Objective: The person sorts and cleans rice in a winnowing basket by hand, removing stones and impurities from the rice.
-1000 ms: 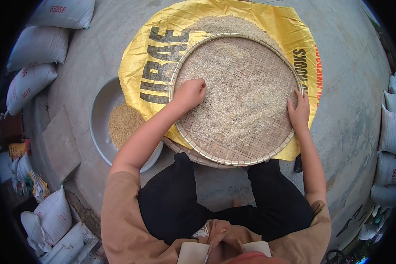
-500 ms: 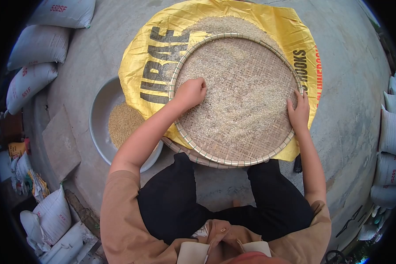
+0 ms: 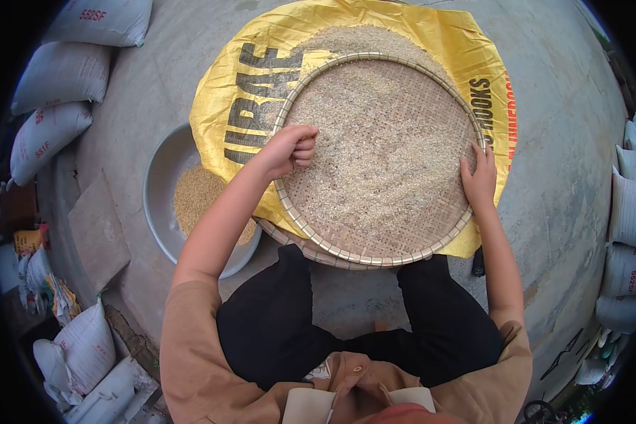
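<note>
A round woven tray (image 3: 374, 261) with a bound rim holds a thin spread of pale grains (image 3: 396, 155). My left hand (image 3: 292, 150) is closed over the tray's left rim, fingers curled in; what it holds, if anything, is hidden. My right hand (image 3: 480, 180) grips the tray's right rim, fingers over the edge. Under the tray lies a yellow printed sack (image 3: 219, 92), with more grain (image 3: 360, 39) on it beyond the far rim. Part of a second woven tray (image 3: 290, 240) shows beneath the near left side.
A metal basin (image 3: 159, 222) with brown grain (image 3: 198, 198) stands left of the tray, partly behind my left forearm. White filled sacks (image 3: 63, 74) lie at the far left, and others (image 3: 625, 268) at the right. My knees are close to the tray's near edge.
My left hand has moved a little left, from over the grains toward the tray's rim, and its fingers remain curled. My right hand and the tray look unmoved.
</note>
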### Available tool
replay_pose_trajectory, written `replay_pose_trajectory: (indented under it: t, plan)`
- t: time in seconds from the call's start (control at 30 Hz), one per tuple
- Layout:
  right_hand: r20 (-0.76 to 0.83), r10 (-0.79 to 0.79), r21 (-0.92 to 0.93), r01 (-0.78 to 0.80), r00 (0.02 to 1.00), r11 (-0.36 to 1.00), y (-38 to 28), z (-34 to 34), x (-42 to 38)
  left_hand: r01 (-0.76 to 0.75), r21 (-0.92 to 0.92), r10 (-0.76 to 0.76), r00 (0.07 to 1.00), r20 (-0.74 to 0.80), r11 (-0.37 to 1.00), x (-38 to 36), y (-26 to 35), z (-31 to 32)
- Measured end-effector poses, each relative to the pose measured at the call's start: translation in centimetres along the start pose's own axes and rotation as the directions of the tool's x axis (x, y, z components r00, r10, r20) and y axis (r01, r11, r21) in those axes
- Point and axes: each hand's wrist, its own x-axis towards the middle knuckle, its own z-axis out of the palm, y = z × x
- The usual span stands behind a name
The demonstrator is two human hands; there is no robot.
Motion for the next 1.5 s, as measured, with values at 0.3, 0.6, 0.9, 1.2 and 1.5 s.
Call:
replay_pose_trajectory:
  t: [0.3,0.6,0.9,1.2,1.5]
  plan:
    - [-0.006,-0.011,-0.015,0.011,1.000,1.000,0.4,0.3,-0.1,0.029,0.463,0.090,0.969,-0.232,0.886,0.3,-0.4,0.1]
    - [-0.023,-0.024,-0.014,0.024,0.999,1.000,0.2,0.2,-0.1,-0.088,0.932,0.480,0.872,-0.100,0.353,0.7,-1.7,0.4]
    - [-0.028,-0.038,-0.018,0.038,0.999,0.999,0.3,0.3,0.0,-0.156,0.976,0.488,0.871,0.064,0.151,2.4,-3.0,0.8]
    - [-0.009,-0.005,-0.012,0.005,1.000,1.000,0.1,0.1,-0.1,-0.137,0.963,0.445,0.895,0.020,0.233,2.8,-2.9,0.6]
    - [-0.017,-0.018,-0.010,0.018,1.000,1.000,0.4,0.3,-0.1,-0.018,-0.341,0.132,0.940,0.314,0.940,0.0,0.2,-2.6]
